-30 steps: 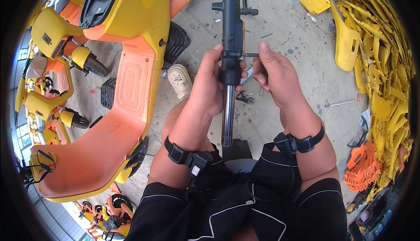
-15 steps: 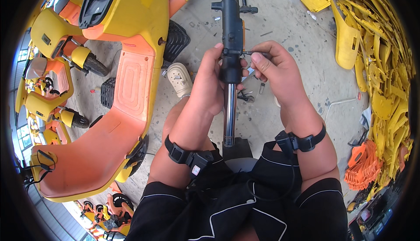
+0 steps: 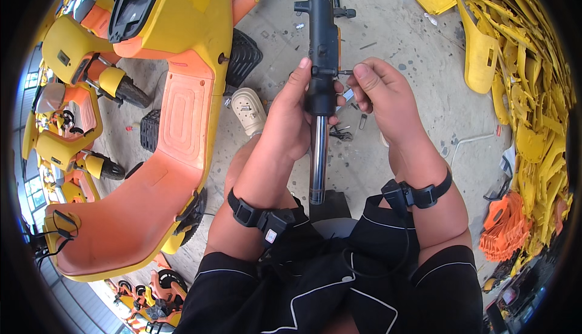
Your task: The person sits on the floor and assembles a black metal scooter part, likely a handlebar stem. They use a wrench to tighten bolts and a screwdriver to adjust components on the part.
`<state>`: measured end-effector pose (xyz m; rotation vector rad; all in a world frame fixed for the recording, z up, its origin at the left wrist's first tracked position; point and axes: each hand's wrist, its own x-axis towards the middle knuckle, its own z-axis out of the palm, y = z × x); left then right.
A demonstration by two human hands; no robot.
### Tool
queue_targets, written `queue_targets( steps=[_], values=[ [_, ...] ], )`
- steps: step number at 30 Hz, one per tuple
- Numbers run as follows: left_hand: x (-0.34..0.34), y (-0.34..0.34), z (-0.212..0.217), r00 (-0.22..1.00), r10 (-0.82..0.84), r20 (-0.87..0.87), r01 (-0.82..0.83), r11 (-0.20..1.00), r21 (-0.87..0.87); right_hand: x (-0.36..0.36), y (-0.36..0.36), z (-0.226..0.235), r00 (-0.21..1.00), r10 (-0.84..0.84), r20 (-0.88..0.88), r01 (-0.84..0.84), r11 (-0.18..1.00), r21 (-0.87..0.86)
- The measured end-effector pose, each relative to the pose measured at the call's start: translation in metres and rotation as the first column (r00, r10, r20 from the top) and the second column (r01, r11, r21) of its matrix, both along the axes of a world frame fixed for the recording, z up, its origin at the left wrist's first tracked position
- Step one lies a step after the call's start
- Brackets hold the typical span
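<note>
A black fork leg [image 3: 320, 37] with a polished chrome tube [image 3: 318, 158] is held lengthwise in front of me, its chrome end toward my lap. My left hand [image 3: 292, 112] wraps around it where the black casing meets the chrome, with the thumb along its left side and fingertips showing on the right. From the casing's right side sticks out a thin metal screw or pin [image 3: 344, 72]. The thumb and fingers of my right hand [image 3: 383, 94] pinch its outer end. An orange reflector strip [image 3: 339, 41] runs along the casing above it.
A yellow and orange scooter body [image 3: 182, 115] stands close on the left, with more scooters [image 3: 73, 55] behind it. Yellow panels [image 3: 527, 121] are heaped along the right, beside stacked orange parts [image 3: 504, 228]. Small tools [image 3: 341, 134] lie on the floor beneath my hands.
My right fingers have shifted slightly to the right and curled differently around the outer end of the screw or pin. My left hand and the fork leg have hardly moved.
</note>
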<state>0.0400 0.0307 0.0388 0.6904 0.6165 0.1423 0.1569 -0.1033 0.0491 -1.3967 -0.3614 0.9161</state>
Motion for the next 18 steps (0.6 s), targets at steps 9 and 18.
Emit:
queue_targets(
  steps=[9, 18],
  values=[
    [-0.002, 0.001, 0.001, 1.000, 0.020, 0.016, -0.020, 0.999, -0.026, -0.004, 0.004, 0.006, 1.000, -0.023, 0.003, 0.023, 1.000, 0.002],
    [-0.003, 0.002, -0.001, 1.000, 0.020, 0.003, -0.020, 1.000, -0.010, 0.000, 0.006, 0.001, 1.000, 0.025, -0.016, -0.025, 0.999, -0.044]
  ],
)
